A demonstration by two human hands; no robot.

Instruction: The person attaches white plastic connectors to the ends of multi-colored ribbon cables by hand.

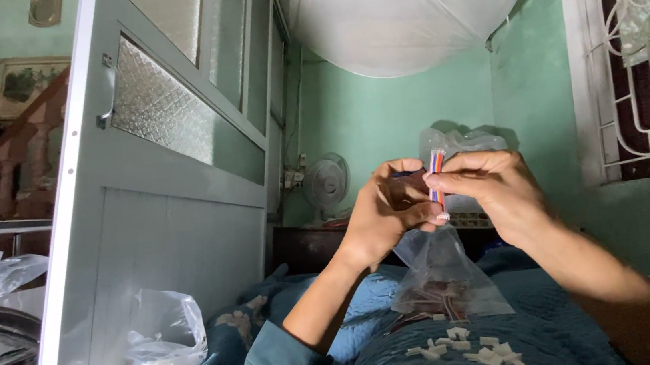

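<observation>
Head view shows a short strip of multicoloured ribbon wire [437,164] raised at chest height in front of the green wall, standing nearly upright with a small white connector at its lower end. The right hand [490,185] pinches it, thumb and forefinger closed on the strip, wrist bent inward and forearm rising from the lower right. The left hand [386,210] faces it, fingers curled shut on the mouth of a clear plastic bag [441,275] that hangs below both hands. Small white connectors [471,349] lie scattered on the blue quilt [549,320] underneath. A grey door [176,222] stands at left, a knotted plastic bag [161,344] beside it.
</observation>
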